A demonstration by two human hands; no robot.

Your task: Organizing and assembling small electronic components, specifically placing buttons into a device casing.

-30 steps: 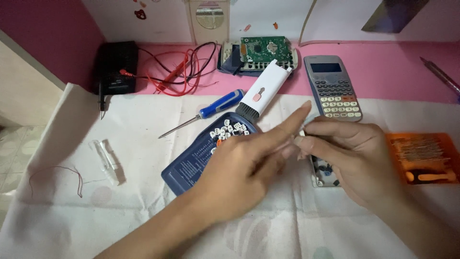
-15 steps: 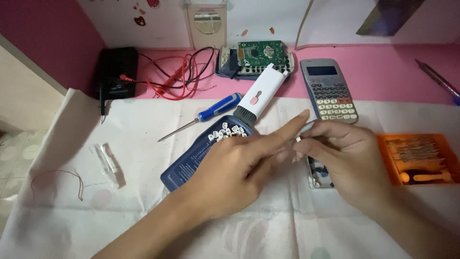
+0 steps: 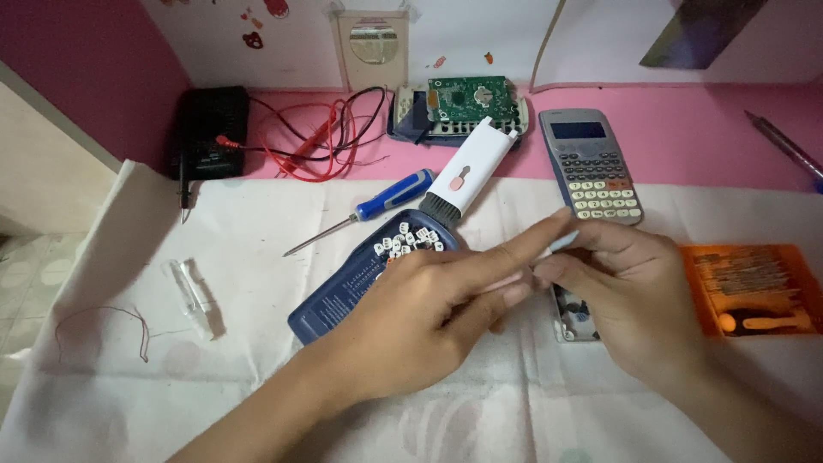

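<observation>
The right hand (image 3: 630,300) hides most of a small keyed panel (image 3: 576,319), perhaps pinching something too small to tell.

A single camera sits on the person's head, tilted steeply down and forward over the desk (image 3: 703,137). It looks from close range: both forearms enter from the bottom edge, and the left hand (image 3: 429,317) and right hand (image 3: 634,296) fill the lower middle. The far wall (image 3: 480,34) closes the top edge.
</observation>
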